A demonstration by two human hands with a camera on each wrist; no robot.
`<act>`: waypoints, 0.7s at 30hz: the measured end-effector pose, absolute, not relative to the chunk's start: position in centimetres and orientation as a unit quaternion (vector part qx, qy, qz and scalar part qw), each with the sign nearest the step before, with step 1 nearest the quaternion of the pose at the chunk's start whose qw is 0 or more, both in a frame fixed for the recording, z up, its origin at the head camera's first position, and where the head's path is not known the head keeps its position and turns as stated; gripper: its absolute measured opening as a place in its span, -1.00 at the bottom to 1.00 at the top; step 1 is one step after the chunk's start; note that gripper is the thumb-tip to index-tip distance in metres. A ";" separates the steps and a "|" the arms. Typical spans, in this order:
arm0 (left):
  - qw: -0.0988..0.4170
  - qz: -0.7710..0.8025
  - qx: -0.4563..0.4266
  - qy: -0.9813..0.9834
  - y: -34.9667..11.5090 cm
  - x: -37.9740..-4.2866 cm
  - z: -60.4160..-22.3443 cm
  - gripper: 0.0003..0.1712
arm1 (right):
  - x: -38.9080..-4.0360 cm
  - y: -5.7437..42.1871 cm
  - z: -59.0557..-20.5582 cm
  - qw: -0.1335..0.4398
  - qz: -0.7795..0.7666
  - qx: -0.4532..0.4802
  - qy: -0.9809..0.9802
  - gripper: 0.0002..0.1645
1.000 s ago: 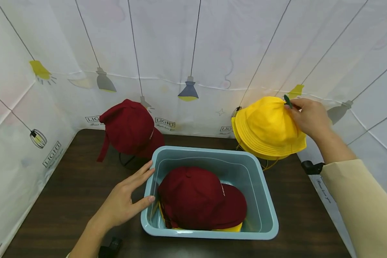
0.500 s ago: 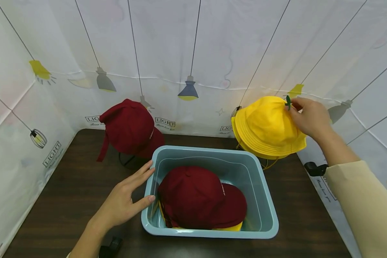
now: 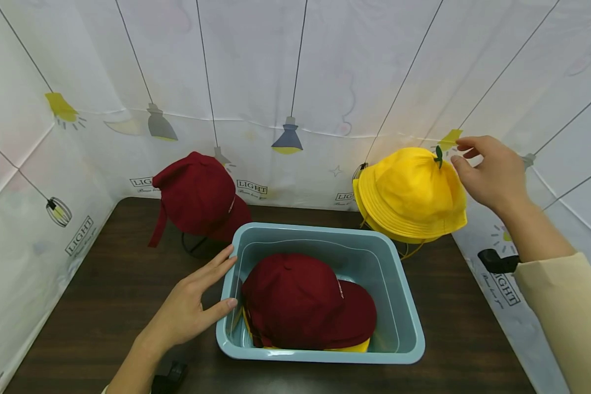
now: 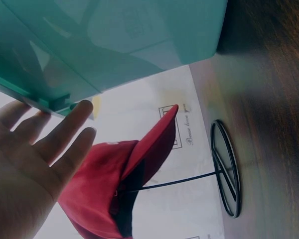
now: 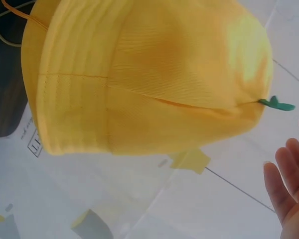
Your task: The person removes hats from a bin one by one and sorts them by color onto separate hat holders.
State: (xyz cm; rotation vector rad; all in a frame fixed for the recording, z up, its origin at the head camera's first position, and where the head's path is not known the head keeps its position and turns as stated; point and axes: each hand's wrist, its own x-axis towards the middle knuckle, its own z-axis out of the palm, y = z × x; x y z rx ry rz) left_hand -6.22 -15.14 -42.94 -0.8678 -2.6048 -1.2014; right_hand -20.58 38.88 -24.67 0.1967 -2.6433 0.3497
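On the right stands a yellow bucket hat [image 3: 409,191] with a small green leaf [image 3: 439,156] on its crown. My right hand [image 3: 494,172] hovers just right of the leaf, fingers loosely bent and apart from the hat; the right wrist view shows a gap between them. My left hand [image 3: 192,306] touches the left rim of a light blue plastic basin [image 3: 409,306] with its fingers spread. Inside the basin lies a dark red cap [image 3: 295,301], over something yellow [image 3: 357,347] that shows along its lower edge.
Another dark red cap [image 3: 197,191] sits at the back left on a black wire stand [image 4: 226,169]. Thin wire and a cord [image 3: 413,251] show beneath the yellow hat. A printed white sheet [image 3: 256,71] hangs behind the dark wooden table [image 3: 103,306].
My right hand has let go of the green leaf and moved a little right and up from the yellow hat. The left hand and the basin stay where they were.
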 end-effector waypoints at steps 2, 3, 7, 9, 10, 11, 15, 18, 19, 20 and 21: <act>0.072 -0.399 -0.289 -0.867 -15.1 -6.2 -42.9 -0.13 | -20.4 38.8 -24.6 0.236 0.127 0.078 -0.960 -0.51; 0.072 -0.399 -0.289 -0.867 -15.1 -6.2 -42.9 -0.13 | -20.2 38.8 -24.6 0.237 0.127 0.082 -0.960 -0.51; 0.071 -0.399 -0.290 -0.867 -15.1 -6.2 -43.0 -0.13 | -19.7 38.3 -24.5 0.241 0.125 0.097 -0.958 -0.53; 0.070 -0.399 -0.290 -0.867 -15.0 -6.2 -42.9 -0.13 | -19.5 38.0 -24.4 0.242 0.125 0.103 -0.957 -0.53; 0.071 -0.399 -0.290 -0.867 -15.0 -6.2 -42.9 -0.13 | -19.3 37.8 -24.4 0.241 0.125 0.105 -0.957 -0.53; 0.071 -0.399 -0.290 -0.867 -15.0 -6.2 -42.9 -0.13 | -19.2 37.6 -24.4 0.241 0.127 0.107 -0.956 -0.53; 0.072 -0.399 -0.289 -0.867 -15.0 -6.2 -43.0 -0.12 | -18.6 36.8 -24.3 0.242 0.129 0.118 -0.954 -0.53; 0.070 -0.401 -0.290 -0.866 -15.1 -6.2 -42.9 -0.12 | -18.3 36.3 -24.3 0.248 0.127 0.133 -0.951 -0.54; 0.070 -0.402 -0.290 -0.866 -15.1 -6.2 -43.0 -0.12 | -18.2 36.1 -24.3 0.250 0.126 0.139 -0.950 -0.55; 0.069 -0.403 -0.290 -0.865 -15.1 -6.2 -43.0 -0.12 | -18.1 35.9 -24.3 0.252 0.124 0.146 -0.949 -0.55; 0.069 -0.403 -0.290 -0.865 -15.2 -6.2 -43.0 -0.12 | -18.0 35.6 -24.2 0.255 0.122 0.153 -0.947 -0.56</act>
